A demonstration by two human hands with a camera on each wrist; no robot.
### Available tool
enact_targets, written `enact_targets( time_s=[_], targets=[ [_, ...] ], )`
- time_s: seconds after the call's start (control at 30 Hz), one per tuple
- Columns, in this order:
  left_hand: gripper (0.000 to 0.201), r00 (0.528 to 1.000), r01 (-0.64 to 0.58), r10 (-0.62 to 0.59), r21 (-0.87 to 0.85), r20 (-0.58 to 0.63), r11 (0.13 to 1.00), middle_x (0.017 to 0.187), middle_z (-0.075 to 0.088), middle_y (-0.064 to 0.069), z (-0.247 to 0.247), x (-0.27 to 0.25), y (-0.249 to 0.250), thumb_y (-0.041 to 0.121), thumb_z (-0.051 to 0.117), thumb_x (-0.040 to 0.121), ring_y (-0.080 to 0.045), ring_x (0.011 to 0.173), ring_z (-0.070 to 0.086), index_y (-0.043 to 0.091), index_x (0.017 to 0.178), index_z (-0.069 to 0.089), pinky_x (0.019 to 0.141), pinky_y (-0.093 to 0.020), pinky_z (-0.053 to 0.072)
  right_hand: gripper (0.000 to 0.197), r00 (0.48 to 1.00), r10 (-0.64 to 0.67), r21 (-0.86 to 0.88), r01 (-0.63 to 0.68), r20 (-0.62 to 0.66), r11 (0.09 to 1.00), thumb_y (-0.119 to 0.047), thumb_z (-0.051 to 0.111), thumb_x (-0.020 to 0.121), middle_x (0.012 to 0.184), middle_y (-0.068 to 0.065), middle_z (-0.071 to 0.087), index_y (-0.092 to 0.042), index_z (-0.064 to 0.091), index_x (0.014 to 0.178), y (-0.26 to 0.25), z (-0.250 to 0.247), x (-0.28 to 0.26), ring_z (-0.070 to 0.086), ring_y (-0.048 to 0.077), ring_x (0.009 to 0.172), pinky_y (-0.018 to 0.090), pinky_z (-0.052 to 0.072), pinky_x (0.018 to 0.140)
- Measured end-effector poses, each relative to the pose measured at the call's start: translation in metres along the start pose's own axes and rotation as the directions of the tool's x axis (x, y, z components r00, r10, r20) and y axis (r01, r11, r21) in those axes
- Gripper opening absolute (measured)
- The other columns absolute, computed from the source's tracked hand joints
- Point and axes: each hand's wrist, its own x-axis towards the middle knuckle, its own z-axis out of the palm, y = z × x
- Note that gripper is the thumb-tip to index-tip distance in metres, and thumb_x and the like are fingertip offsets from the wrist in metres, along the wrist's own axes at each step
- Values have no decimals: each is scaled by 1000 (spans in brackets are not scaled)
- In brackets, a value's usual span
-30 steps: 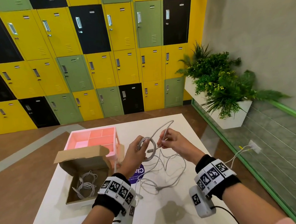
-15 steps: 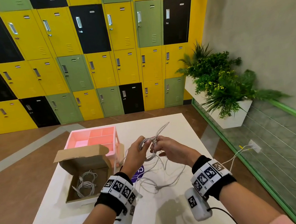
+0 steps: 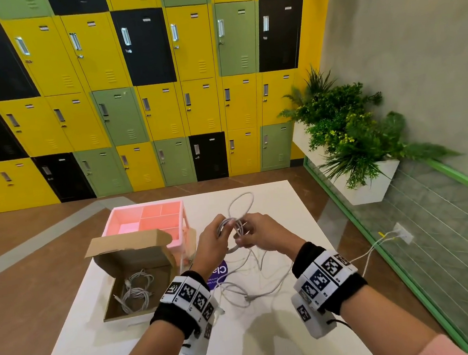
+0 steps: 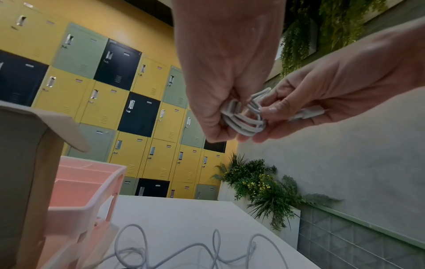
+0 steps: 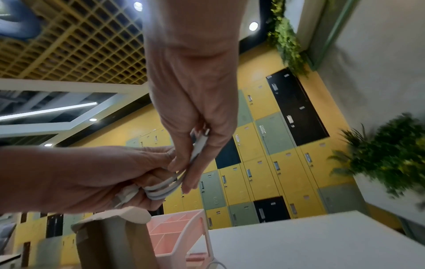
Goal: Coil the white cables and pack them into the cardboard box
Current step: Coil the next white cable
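Head view, both hands [image 3: 213, 243] [image 3: 261, 233] gripping coil [image 3: 233, 229]

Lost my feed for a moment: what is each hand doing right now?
Left hand: closed, gripping the coiled white cable.
Right hand: closed, pinching the same cable's loose end against the coil.

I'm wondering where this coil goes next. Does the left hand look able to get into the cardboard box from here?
Probably yes. The cardboard box lies just left of the left hand, its lid raised at the far side and nothing above its opening. The hand grips the coil, which the right hand also pinches.
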Motion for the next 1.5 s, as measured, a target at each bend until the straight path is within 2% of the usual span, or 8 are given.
enact_targets(
  time_s=[0.17, 0.4, 0.67, 0.77, 0.87, 1.07, 1.3, 1.5],
  targets=[
    [31, 986, 48, -38, 55, -163, 997, 71, 56, 4, -10, 6, -5, 37, 48, 97, -14, 65, 49, 8, 91, 57, 57, -28, 38, 35, 992, -8, -133, -8, -124, 991, -5, 67, 86, 85, 18, 72, -3, 50, 116, 0, -8, 1, 69, 20, 70, 35, 59, 73],
    [33, 958, 97, -92, 5, -272, 995, 86, 62, -11, -29, 10, -14, 38, 45, 98, -23, 77, 54, 7, 98, 57, 77, -42, 48, 15, 940, -152, -302, 248, 307, 920, -8, 61, 90, 87, 8, 74, -10, 70, 101, -21, -37, -11, 66, 5, 74, 9, 45, 71],
    [33, 944, 107, -98, 12, -314, 994, 79, 58, -6, -31, 8, -14, 36, 44, 99, -18, 72, 49, 5, 92, 55, 64, -33, 38, 13, 790, -177, -96, 286, 588, 953, -11, 59, 93, 96, 5, 71, -15, 69, 99, -33, -52, -27, 62, 6, 94, 17, 42, 91],
    [31, 937, 149, -151, -30, -314, 988, 99, 65, -6, -34, 7, -18, 35, 43, 99, -20, 91, 57, 10, 106, 59, 77, -35, 46, 14, 753, -188, -34, 269, 630, 963, -8, 57, 93, 95, 4, 69, -13, 68, 100, -35, -59, -31, 62, 7, 94, 17, 43, 91],
    [45, 926, 187, -198, -63, -322, 980, 118, 64, -15, -36, 7, -26, 41, 41, 98, -35, 110, 58, 9, 124, 57, 95, -53, 47, 14, 757, -239, 8, 296, 608, 955, -8, 56, 93, 96, 5, 70, -9, 68, 101, -37, -66, -32, 62, 10, 95, 21, 43, 92],
    [30, 898, 156, -186, -106, -399, 982, 77, 57, -3, -36, 8, -30, 37, 40, 101, -28, 81, 56, 12, 92, 54, 68, -36, 41, 14, 844, -338, 197, 278, 417, 940, -5, 52, 95, 93, 2, 70, -3, 62, 104, -28, -73, -31, 63, 21, 102, 20, 44, 93],
    [31, 912, 110, -143, -106, -385, 988, 125, 63, -2, -43, 13, -38, 33, 47, 99, -19, 118, 56, 24, 125, 61, 100, -40, 46, 9, 916, -335, 270, 273, 219, 923, -21, 52, 96, 94, 2, 69, -20, 60, 99, -13, -66, -29, 56, 34, 115, 40, 31, 85],
    [17, 932, 42, -97, -163, -350, 986, 102, 69, 0, -40, 8, -23, 14, 51, 98, -12, 99, 61, 17, 100, 68, 92, -28, 45, 10, 966, -250, 353, 259, -72, 899, -27, 53, 94, 98, -7, 69, -23, 61, 98, -13, -63, -22, 51, -2, 75, 18, 32, 65]
  ],
)
